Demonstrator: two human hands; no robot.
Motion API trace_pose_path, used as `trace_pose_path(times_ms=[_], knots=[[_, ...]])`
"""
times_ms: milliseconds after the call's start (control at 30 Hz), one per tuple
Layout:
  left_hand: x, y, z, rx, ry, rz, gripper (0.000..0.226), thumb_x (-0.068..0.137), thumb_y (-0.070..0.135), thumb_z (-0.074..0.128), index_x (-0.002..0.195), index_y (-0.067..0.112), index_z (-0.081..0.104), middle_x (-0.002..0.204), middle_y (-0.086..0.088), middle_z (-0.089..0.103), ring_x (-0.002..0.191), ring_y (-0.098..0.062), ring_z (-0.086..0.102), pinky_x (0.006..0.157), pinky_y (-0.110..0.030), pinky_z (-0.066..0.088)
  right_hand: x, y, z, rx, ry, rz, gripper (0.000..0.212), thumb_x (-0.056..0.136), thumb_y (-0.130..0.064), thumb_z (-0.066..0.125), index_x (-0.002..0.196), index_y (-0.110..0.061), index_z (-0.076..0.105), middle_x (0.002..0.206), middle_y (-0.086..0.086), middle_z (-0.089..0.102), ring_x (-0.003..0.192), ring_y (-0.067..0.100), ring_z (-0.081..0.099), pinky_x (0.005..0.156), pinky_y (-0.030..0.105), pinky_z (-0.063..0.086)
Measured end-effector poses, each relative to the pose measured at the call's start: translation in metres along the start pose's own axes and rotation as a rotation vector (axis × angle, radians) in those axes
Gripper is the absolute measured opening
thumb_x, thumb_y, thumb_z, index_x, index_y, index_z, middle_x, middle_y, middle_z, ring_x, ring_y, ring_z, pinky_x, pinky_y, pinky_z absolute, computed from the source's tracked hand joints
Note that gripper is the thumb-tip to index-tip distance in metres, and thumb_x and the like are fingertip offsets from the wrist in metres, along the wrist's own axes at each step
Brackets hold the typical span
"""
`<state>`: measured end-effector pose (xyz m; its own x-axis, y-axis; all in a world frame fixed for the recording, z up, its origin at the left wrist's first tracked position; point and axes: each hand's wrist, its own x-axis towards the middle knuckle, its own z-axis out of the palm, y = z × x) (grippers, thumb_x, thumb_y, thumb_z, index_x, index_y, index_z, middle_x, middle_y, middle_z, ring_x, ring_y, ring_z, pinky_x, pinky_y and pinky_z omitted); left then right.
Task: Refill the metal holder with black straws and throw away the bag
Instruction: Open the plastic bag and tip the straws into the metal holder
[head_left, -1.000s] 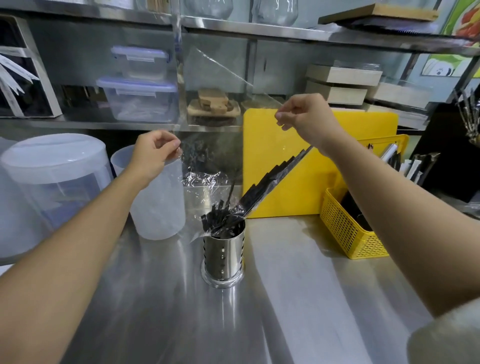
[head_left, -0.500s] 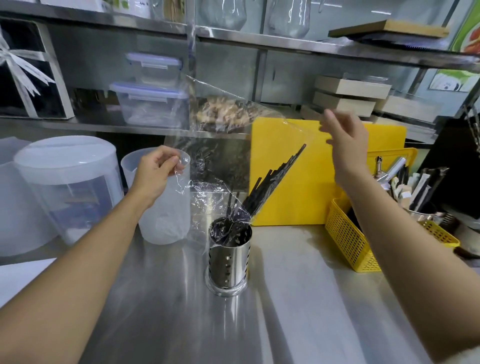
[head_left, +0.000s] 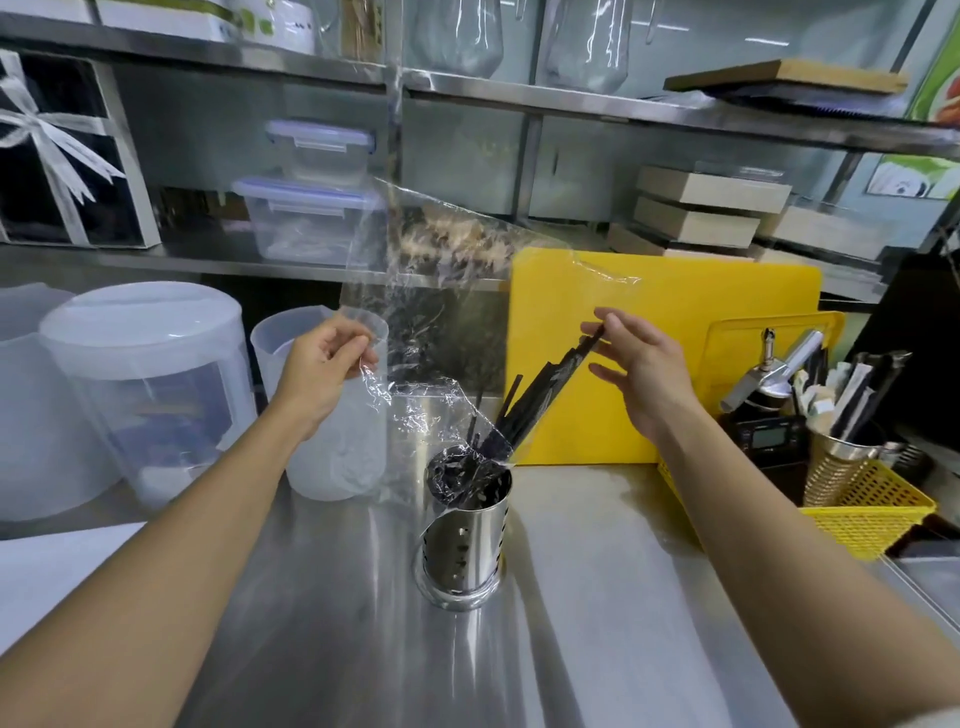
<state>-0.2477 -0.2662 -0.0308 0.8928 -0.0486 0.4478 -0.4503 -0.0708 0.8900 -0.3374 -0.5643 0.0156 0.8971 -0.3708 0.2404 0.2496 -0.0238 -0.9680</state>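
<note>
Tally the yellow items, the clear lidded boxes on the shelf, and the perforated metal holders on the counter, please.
Yellow items: 2, cutting board and mesh basket
Clear lidded boxes: 2, upper and lower
Perforated metal holders: 1
Total: 5

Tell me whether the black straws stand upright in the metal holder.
Tilted. The black straws lean right out of the metal holder, tops touching the right hand.

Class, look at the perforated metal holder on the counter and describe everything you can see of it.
The metal holder is a shiny steel cylinder with rows of small punched holes and a flared base ring. It stands upright on the steel counter, in front of the yellow cutting board. Black straws lean out of its open top toward the right, with the clear plastic bag draped over its rim. Neither hand touches it.
</note>
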Motion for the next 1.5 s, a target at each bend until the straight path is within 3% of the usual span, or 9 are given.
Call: trace_pose_path(times_ms=[200,367,567,733,933,1100,1167,1367,1500], knots=[[-0.001,-0.006,-0.012,-0.071,0.048,-0.059,0.024,0.091,0.005,0.053,0.079,0.025,0.061,0.067,0.012,0.071,0.066,-0.003,0.067,0.062,-0.016,0.054,0.001,-0.016,0.007,-0.061,0.029,-0.123,0.015,0.092,-0.027,0.055,0.095,-0.021,0.069,0.098,-0.001,0.072,0.096,0.018,0.068,0.083,0.034,0.052],[-0.002,-0.006,-0.017,-0.077,0.048,-0.093,0.023,0.090,0.005,0.054,0.077,0.024,0.060,0.077,0.005,0.069,0.066,-0.003,0.068,0.060,-0.017,0.054,-0.001,-0.025,0.017,-0.174,-0.015,-0.182,0.013,0.090,-0.022,0.058,0.093,-0.015,0.069,0.092,0.004,0.071,0.088,0.016,0.068,0.081,0.034,0.051],[-0.004,0.004,-0.021,-0.070,0.058,-0.118,0.018,0.090,0.003,0.053,0.079,0.017,0.059,0.062,0.013,0.071,0.064,-0.002,0.065,0.066,-0.019,0.054,0.002,-0.031,0.021,-0.240,0.037,-0.292,0.012,0.086,-0.020,0.064,0.093,-0.013,0.070,0.084,-0.006,0.066,0.077,0.000,0.057,0.063,0.008,0.046],[-0.006,0.013,-0.019,-0.100,0.056,-0.131,0.015,0.089,0.004,0.054,0.081,0.015,0.059,0.061,0.013,0.070,0.064,-0.002,0.064,0.069,-0.021,0.054,0.009,-0.039,0.016,-0.245,0.106,-0.304,0.003,0.083,-0.020,0.067,0.083,-0.017,0.069,0.078,-0.010,0.064,0.063,-0.016,0.056,0.056,0.001,0.042],[-0.006,0.015,-0.018,-0.090,0.056,-0.134,0.014,0.089,0.006,0.055,0.081,0.016,0.060,0.063,0.011,0.071,0.066,-0.003,0.065,0.068,-0.020,0.055,0.008,-0.041,0.015,-0.292,0.110,-0.327,0.007,0.084,-0.020,0.066,0.077,-0.020,0.067,0.075,-0.010,0.063,0.062,-0.013,0.056,0.056,0.002,0.042],[-0.003,0.022,-0.018,-0.041,0.095,-0.084,0.013,0.088,0.009,0.058,0.082,0.019,0.063,0.077,0.002,0.068,0.073,-0.008,0.065,0.069,-0.021,0.054,0.009,-0.050,0.018,-0.329,0.121,-0.411,0.004,0.085,-0.018,0.066,0.084,-0.015,0.067,0.078,-0.004,0.062,0.076,0.007,0.056,0.071,0.019,0.048],[-0.001,0.028,-0.018,-0.010,0.140,-0.040,0.016,0.087,0.010,0.059,0.080,0.023,0.063,0.075,0.004,0.068,0.068,-0.003,0.066,0.063,-0.015,0.053,0.010,-0.053,0.019,-0.346,0.112,-0.421,0.005,0.085,-0.019,0.066,0.084,-0.014,0.067,0.079,-0.001,0.063,0.078,0.011,0.057,0.073,0.023,0.049],[0.002,0.039,-0.020,-0.019,0.169,-0.015,0.014,0.087,0.008,0.059,0.079,0.020,0.061,0.071,0.003,0.066,0.060,0.001,0.064,0.061,-0.012,0.052,0.012,-0.066,0.020,-0.395,0.045,-0.406,0.007,0.085,-0.020,0.066,0.078,-0.018,0.066,0.072,-0.007,0.060,0.071,0.006,0.054,0.068,0.019,0.047],[0.004,0.043,-0.026,0.030,0.137,-0.028,0.015,0.087,0.007,0.059,0.079,0.020,0.062,0.060,0.013,0.070,0.060,0.003,0.065,0.060,-0.010,0.050,0.017,-0.071,0.016,-0.432,0.029,-0.393,0.010,0.087,-0.021,0.064,0.082,-0.012,0.065,0.071,-0.004,0.056,0.069,0.006,0.050,0.065,0.019,0.043]])
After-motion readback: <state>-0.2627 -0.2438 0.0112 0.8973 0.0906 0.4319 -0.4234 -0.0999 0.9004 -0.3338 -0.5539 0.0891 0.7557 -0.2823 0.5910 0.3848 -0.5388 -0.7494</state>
